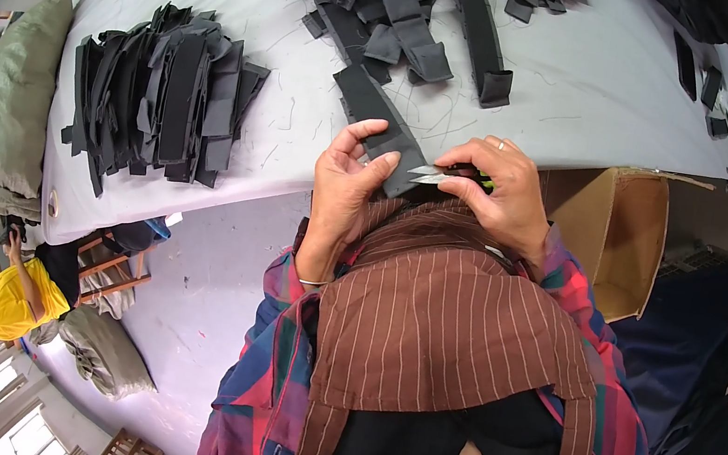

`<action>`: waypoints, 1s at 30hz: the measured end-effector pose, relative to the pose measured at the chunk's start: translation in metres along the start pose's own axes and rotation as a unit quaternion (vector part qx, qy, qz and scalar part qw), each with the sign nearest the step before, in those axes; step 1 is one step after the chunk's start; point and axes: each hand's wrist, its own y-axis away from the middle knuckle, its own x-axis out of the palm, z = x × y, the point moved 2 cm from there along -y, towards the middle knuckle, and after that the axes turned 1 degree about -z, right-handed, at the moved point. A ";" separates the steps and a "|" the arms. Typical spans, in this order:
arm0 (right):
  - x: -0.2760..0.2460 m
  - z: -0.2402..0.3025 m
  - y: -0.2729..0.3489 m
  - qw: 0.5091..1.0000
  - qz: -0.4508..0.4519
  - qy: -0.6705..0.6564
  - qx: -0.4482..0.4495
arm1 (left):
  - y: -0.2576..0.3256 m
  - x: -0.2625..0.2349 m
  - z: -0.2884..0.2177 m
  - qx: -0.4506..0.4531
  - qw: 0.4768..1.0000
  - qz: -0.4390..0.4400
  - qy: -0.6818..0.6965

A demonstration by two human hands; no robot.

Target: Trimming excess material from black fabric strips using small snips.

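Between the thumb and fingers of my left hand (pixel 344 185) is a dark grey fabric strip (pixel 402 150). Its far end lies at the near edge of the white table. My right hand (pixel 508 193) grips a pair of thread snips (pixel 430 175) with pale pointed blades. The blades are slightly apart and lie at the strip's right edge, close to its near end. Whether a thread is between them is too small to tell. My right fingers hide most of the snips' handle.
A stack of dark strips (pixel 163 94) lies on the white table (pixel 272 153) at left. A loose heap of strips (pixel 405 17) covers its far middle, with thread scraps around. Below the table's right side stands an open cardboard box (pixel 630 244). A person in yellow (pixel 18 303) is at far left.
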 end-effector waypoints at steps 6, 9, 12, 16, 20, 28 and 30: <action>-0.002 -0.009 0.003 1.000 0.014 0.012 -0.003 | 0.002 -0.001 -0.005 -0.010 1.000 0.007 -0.008; -0.009 -0.009 0.003 1.000 0.002 0.004 0.006 | 0.003 0.004 -0.007 -0.007 1.000 0.000 0.014; -0.012 -0.005 0.001 1.000 0.014 0.023 -0.007 | 0.004 0.004 -0.009 0.002 1.000 -0.002 0.002; -0.008 -0.001 -0.001 0.999 0.004 0.033 -0.028 | 0.004 0.007 -0.012 0.005 1.000 -0.004 0.001; -0.006 0.000 0.000 0.999 -0.002 0.031 -0.035 | 0.003 0.007 -0.012 0.013 1.000 -0.005 -0.011; -0.004 0.000 0.003 0.999 -0.007 0.042 -0.030 | 0.003 0.006 -0.011 0.015 1.000 -0.010 -0.014; -0.003 0.001 0.004 0.999 -0.013 0.043 -0.029 | 0.003 0.006 -0.010 0.017 1.000 -0.010 -0.013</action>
